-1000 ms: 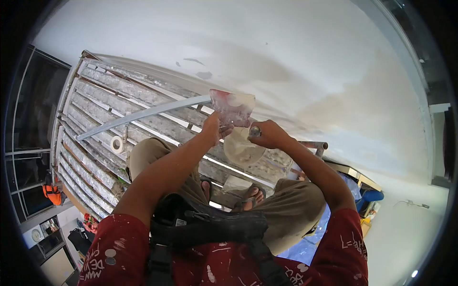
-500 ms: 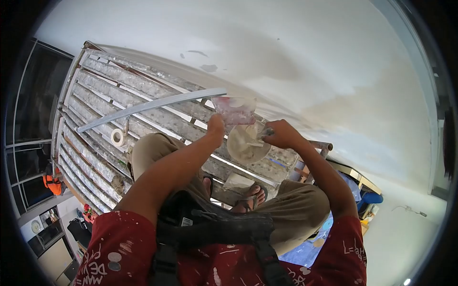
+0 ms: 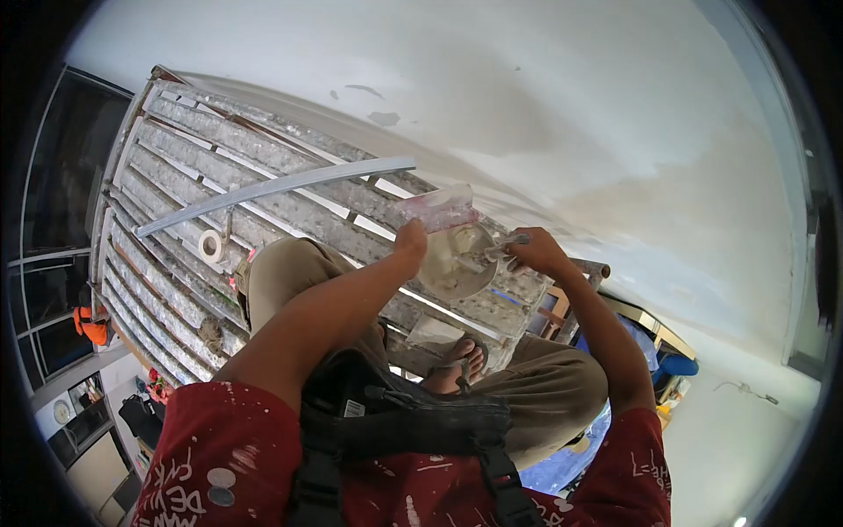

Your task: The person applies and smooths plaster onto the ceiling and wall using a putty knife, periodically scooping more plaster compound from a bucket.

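My left hand (image 3: 410, 241) is closed on a flat, translucent spreader (image 3: 436, 207) with a reddish, smeared edge, tilted over the rim of a round bowl. The bowl (image 3: 450, 283) contains off-white paste (image 3: 465, 241) and sits low in front of me, above the planks. In my right hand (image 3: 537, 251) is the handle of a putty knife (image 3: 507, 238); its blade end reaches into the bowl and is coated with paste, so its outline is hard to make out.
I sit on a platform of paste-spattered metal planks (image 3: 189, 132) with gaps between them. A long grey straightedge (image 3: 281, 186) and a roll of tape (image 3: 211, 246) lie to the left. A patched wall (image 3: 562, 105) rises in front. A blue sheet (image 3: 562, 461) shows below at right.
The spreader has come down and slightly right, tilting toward the bowl. My right hand has shifted slightly right and down with the putty knife, and the view has moved a little.
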Demonstrator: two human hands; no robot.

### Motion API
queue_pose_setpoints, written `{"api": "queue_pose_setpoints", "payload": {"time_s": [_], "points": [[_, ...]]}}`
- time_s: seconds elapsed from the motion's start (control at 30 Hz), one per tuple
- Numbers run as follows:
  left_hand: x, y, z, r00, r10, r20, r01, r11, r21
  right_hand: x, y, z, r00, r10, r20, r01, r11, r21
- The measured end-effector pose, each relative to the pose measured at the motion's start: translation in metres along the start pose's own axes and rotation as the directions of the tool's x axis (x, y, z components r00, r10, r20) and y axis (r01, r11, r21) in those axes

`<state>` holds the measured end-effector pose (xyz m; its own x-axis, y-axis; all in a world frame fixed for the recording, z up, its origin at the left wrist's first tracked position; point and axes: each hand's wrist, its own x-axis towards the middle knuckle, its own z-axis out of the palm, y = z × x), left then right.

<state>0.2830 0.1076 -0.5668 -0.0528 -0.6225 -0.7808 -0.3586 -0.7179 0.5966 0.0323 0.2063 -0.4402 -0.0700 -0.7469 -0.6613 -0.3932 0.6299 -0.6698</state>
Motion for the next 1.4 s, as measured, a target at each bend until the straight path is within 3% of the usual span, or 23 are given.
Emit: {"api": "queue_pose_setpoints", "payload": {"time_s": [0.1,0.3,0.43,0.53,0.6,0.7,0.8,0.93,1.0,1.1,1.2,1.3,1.4], "points": [[-0.014,0.011,-0.004,0.999,-0.038,-0.010,0.038,0.999,-0.015,-0.008,-0.009,-0.003,0.997,0.060,0.057,-0.069,0.983,0.173],[-0.016,0.012,-0.006,0.998,0.000,-0.058,0.003,0.999,0.043,-0.002,0.000,-0.010,0.987,0.005,0.158,-0.025,0.992,0.121],[-0.011,0.005,-0.005,0.997,0.050,-0.059,-0.045,0.996,0.081,0.000,0.000,-0.009,0.985,0.058,0.161,-0.086,0.982,0.167],[-0.003,0.000,-0.003,1.000,0.015,-0.018,-0.015,1.000,-0.011,0.001,0.001,-0.007,0.979,0.116,0.166,-0.147,0.971,0.188],[-0.002,-0.002,-0.003,0.997,0.058,-0.059,-0.052,0.994,0.095,0.002,0.002,-0.006,0.966,0.185,0.181,-0.223,0.949,0.223],[-0.007,0.001,-0.004,0.998,0.055,-0.039,-0.051,0.994,0.092,0.003,0.015,-0.009,0.966,0.123,0.227,-0.176,0.957,0.229],[-0.010,0.001,-0.004,0.997,0.065,-0.050,-0.060,0.994,0.093,0.001,0.023,-0.013,0.936,0.191,0.295,-0.247,0.955,0.166],[0.000,-0.005,-0.002,0.992,0.092,-0.091,-0.073,0.978,0.194,-0.004,0.035,0.003,0.944,0.148,0.296,-0.236,0.929,0.287],[-0.003,-0.008,-0.003,0.992,0.090,-0.088,-0.080,0.990,0.112,-0.003,0.033,0.016,0.931,0.168,0.324,-0.287,0.885,0.366],[0.001,-0.004,-0.006,0.992,0.116,-0.056,-0.108,0.985,0.137,-0.003,0.029,0.028,0.956,0.032,0.290,-0.135,0.930,0.341],[0.002,-0.006,-0.006,0.997,0.072,-0.038,-0.066,0.989,0.133,0.006,0.026,0.038,0.962,-0.014,0.274,-0.088,0.930,0.356],[-0.004,0.003,-0.012,0.998,0.059,-0.010,-0.058,0.996,0.069,0.017,0.014,0.041,0.972,-0.172,0.158,0.152,0.980,0.130],[-0.004,0.002,-0.011,0.999,0.046,-0.019,-0.046,0.999,0.023,0.029,0.004,0.036,0.985,-0.112,0.134,0.121,0.991,-0.058]]}}
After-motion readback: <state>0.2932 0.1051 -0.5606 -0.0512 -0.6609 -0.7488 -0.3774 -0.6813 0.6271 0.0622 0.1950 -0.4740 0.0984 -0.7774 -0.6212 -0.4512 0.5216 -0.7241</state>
